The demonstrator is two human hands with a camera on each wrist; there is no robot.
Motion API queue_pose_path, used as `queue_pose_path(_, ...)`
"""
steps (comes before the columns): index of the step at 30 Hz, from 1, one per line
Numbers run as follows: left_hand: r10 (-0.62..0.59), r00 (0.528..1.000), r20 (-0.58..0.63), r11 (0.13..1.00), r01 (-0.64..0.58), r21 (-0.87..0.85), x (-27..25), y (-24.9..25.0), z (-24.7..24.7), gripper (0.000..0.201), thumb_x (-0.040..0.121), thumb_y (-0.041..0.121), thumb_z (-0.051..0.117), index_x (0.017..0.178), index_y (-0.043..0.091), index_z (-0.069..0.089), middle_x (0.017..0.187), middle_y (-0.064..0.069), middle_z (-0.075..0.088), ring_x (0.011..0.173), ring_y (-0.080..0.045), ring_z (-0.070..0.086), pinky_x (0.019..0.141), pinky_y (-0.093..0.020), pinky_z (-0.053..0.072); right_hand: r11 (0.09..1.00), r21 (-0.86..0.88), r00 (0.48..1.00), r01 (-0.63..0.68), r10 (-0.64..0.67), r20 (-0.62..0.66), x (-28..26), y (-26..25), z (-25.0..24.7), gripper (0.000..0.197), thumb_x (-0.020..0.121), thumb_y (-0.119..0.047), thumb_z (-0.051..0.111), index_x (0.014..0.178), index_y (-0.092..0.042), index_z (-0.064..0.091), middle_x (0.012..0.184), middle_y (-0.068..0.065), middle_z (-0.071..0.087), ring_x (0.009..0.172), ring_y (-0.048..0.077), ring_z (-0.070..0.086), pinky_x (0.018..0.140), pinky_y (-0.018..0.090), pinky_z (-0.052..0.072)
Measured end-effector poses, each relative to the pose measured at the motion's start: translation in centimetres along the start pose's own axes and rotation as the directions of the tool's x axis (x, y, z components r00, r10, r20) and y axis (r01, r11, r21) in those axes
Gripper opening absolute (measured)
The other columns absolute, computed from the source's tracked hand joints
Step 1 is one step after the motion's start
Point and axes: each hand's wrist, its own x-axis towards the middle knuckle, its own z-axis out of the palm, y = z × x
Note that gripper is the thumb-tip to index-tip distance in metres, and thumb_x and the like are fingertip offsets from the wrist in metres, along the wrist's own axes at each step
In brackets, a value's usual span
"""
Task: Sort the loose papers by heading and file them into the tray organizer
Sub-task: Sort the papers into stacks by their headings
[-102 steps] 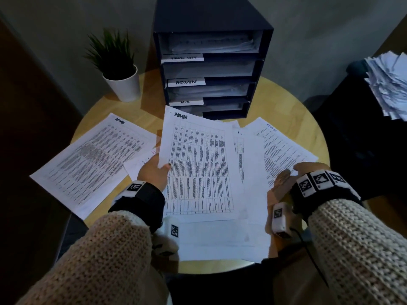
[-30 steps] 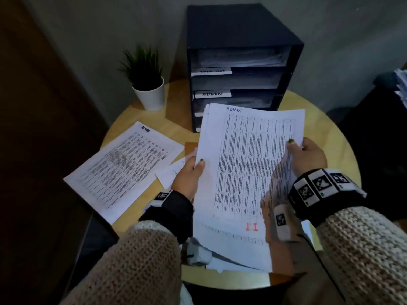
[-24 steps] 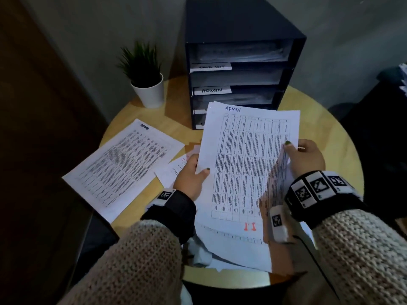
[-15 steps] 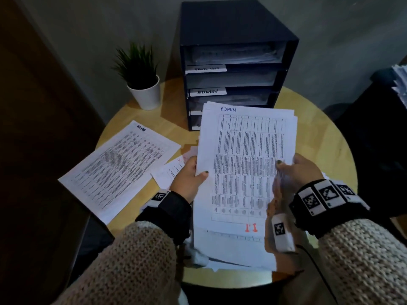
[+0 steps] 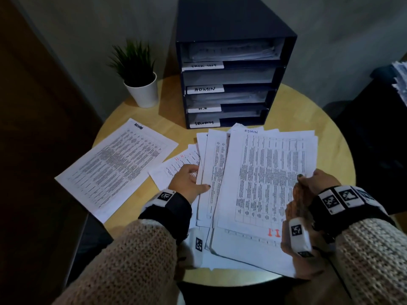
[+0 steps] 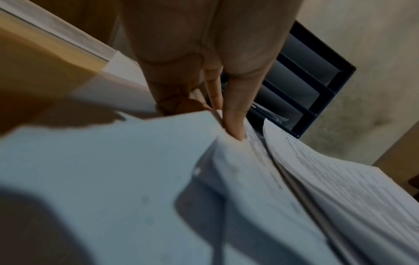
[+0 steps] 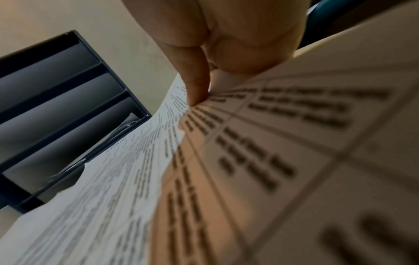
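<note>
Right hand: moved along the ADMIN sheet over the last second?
Yes. The right hand slid down the ADMIN sheet's right edge, away from the organizer, toward the person. It pinches that edge.

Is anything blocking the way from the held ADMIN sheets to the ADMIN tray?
Nothing visible. The ADMIN sheets, gripped by both hands, sit just before the organizer, and the slot above the ADMIN label shows open at its front.

On the tray organizer [image 5: 233, 69], the top label [image 5: 202, 65] at twelve o'clock is too smeared to read. The papers [image 5: 231, 50] in its top slot show no legible heading. Sheets under the top page [image 5: 271, 179] hide their headings. At three o'clock, a paper pile [image 5: 399, 80] is cut off by the edge. The right wrist view blurs the near print [image 7: 260, 161].
</note>
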Motion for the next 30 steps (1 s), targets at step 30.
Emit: queue_pose_path(30,0.163,0.969,-0.186,0.969,-0.123,0.213,0.3,0.6,0.4,0.023,0.085,0.012,0.066,0.106,0.02,0.065,0.114,-0.003,0.049,0.105,-0.022,0.054,0.09,-0.024,0.041,0.978,-0.21,1.0,0.005,-0.001,0.017,1.3,-0.5,1.4,0.053,0.097,-0.033,0.046,0.133,0.004,0.038,0.138,0.023,0.044,0.122,0.035,0.047,0.078,0.03,0.031)
